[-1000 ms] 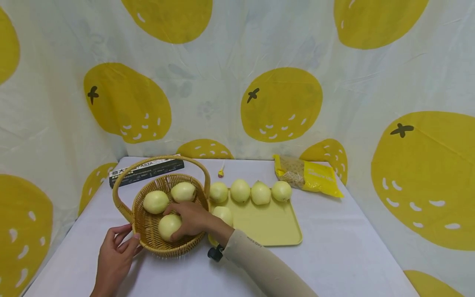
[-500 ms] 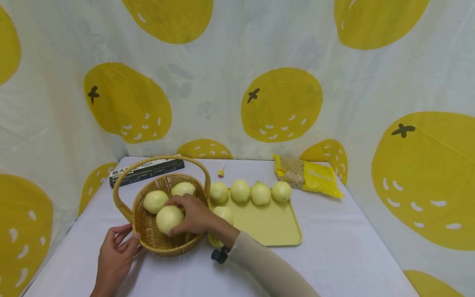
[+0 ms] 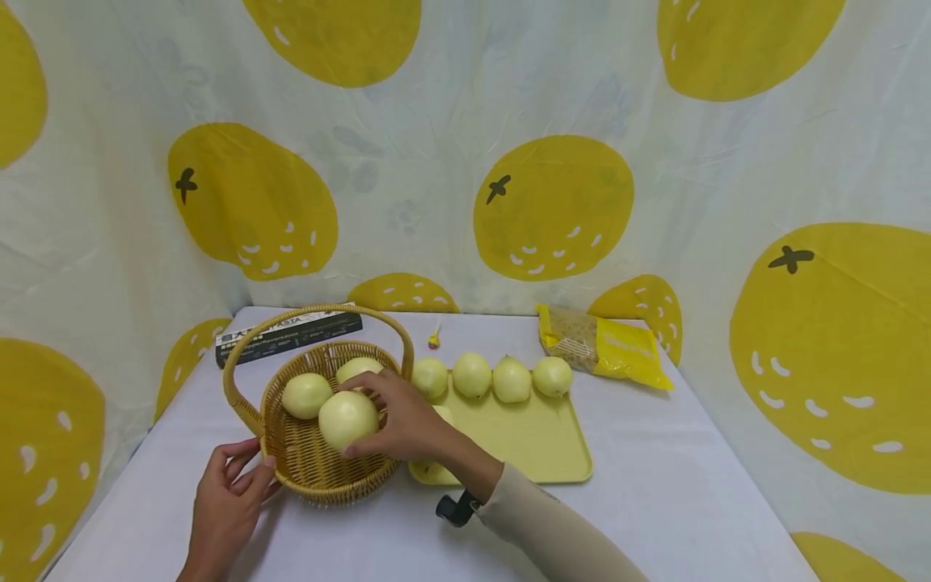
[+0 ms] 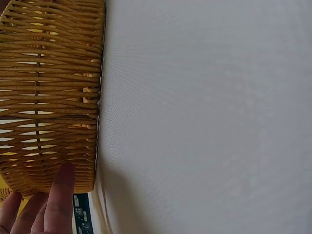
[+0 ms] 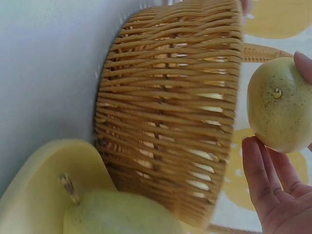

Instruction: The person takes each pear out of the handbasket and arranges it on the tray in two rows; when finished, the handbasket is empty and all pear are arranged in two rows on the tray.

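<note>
Fruit (image 3: 347, 420) hangs above the basket (image 3: 327, 491), held in the right hand (image 3: 410, 424); the step in hand looks like lifting it out. A sideways move towards the tray (image 3: 524, 436), just right of the basket, would call for a firm grip and enough height to clear the rim and handle (image 3: 342, 307). The right wrist view shows the fruit beyond rim level, clamped between the thumb (image 5: 304, 68) on one side and the spread fingers (image 5: 258, 173) on the other. The left hand (image 3: 229, 497) grips the basket's near left side from outside, which should steady it. Another fruit (image 3: 305, 396) and a third fruit (image 3: 360, 369) lie inside, well down from the right fingers' grip.
</note>
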Tool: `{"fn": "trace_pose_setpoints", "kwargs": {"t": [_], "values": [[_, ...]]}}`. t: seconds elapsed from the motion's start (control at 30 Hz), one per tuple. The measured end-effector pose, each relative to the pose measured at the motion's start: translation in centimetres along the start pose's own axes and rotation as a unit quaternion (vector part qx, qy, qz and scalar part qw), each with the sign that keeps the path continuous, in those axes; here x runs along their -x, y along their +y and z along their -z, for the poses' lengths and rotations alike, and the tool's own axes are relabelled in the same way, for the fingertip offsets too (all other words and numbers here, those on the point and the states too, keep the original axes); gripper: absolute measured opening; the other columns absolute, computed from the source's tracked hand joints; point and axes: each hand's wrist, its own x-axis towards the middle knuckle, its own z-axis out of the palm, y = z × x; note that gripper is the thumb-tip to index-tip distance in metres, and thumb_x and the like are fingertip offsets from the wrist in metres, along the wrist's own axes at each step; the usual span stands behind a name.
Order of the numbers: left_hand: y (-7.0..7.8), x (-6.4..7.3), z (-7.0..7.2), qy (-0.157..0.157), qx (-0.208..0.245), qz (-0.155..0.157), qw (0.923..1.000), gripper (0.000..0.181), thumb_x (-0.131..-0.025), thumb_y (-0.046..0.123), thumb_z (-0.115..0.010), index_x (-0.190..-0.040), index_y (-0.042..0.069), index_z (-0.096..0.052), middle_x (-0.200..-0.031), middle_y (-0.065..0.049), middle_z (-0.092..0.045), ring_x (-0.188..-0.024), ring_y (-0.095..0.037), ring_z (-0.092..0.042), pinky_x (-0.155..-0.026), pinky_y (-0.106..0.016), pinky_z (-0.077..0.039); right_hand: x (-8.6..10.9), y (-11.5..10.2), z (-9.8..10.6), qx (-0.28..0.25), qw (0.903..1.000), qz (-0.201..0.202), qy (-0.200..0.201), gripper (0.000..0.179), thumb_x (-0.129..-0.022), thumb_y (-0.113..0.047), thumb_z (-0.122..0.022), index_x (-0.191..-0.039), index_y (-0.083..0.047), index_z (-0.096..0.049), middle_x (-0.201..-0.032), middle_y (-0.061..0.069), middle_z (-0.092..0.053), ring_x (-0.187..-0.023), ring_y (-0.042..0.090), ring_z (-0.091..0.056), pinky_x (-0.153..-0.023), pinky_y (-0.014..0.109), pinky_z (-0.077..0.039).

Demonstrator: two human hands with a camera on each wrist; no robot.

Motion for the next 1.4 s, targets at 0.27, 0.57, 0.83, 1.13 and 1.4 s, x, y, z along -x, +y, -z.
{"fn": "trace_pose_setpoints", "kwargs": {"t": [0.27,0.57,0.83,1.13,1.4], "values": [[0.1,0.1,0.0,0.003,-0.003,0.000,1.0000,0.053,-0.106,0.020,-0.067,-0.148,0.005,-0.039,-0.164,-0.027,-0.044,-0.093,0.017,-0.063,-0.083,-0.033,-0.070,2.0,-0.2,2.1,-0.018,0.9988,0.004,0.046,0.080,-0.075,-0.032,-0.099,-0.144,-0.035,-0.059,-0.134,-0.004,-0.058,-0.107,0.014,-0.064,-0.085,0.035,-0.068],[0.2,0.1,0.1,0.002,-0.005,0.004,1.0000,0.054,-0.106,0.021,-0.068,-0.149,0.004,-0.039,-0.165,-0.027,-0.043,-0.092,0.018,-0.063,-0.083,-0.032,-0.070,4.2,0.0,4.9,-0.043,0.9937,-0.016,0.102,0.078,-0.073,-0.029,-0.099,-0.141,-0.033,-0.062,-0.130,-0.002,-0.061,-0.103,0.026,-0.066,-0.086,0.043,-0.068],[0.0,0.2,0.1,0.004,0.004,-0.011,0.9999,0.051,-0.105,0.019,-0.068,-0.145,0.004,-0.041,-0.162,-0.028,-0.046,-0.093,0.017,-0.064,-0.080,-0.027,-0.069,5.8,1.8,6.7,-0.045,0.9880,-0.055,0.137,0.077,-0.074,-0.025,-0.099,-0.141,-0.032,-0.062,-0.135,0.002,-0.060,-0.103,0.027,-0.065,-0.088,0.051,-0.067],[0.2,0.0,0.2,-0.001,0.003,0.006,1.0000,0.055,-0.105,0.021,-0.068,-0.149,0.005,-0.038,-0.165,-0.026,-0.043,-0.093,0.018,-0.063,-0.082,-0.030,-0.069,7.6,4.7,8.1,-0.024,0.9780,-0.106,0.178,0.077,-0.073,-0.026,-0.100,-0.140,-0.035,-0.062,-0.135,0.004,-0.062,-0.102,0.027,-0.067,-0.078,0.032,-0.065],[0.2,-0.1,0.3,-0.012,0.006,0.007,0.9999,0.056,-0.106,0.020,-0.067,-0.150,0.004,-0.037,-0.166,-0.028,-0.040,-0.094,0.017,-0.063,-0.084,-0.032,-0.069,9.2,6.4,8.3,-0.019,0.9674,-0.167,0.190,0.077,-0.072,-0.026,-0.100,-0.140,-0.028,-0.063,-0.131,0.014,-0.064,-0.097,0.028,-0.070,-0.078,0.033,-0.063]]}}
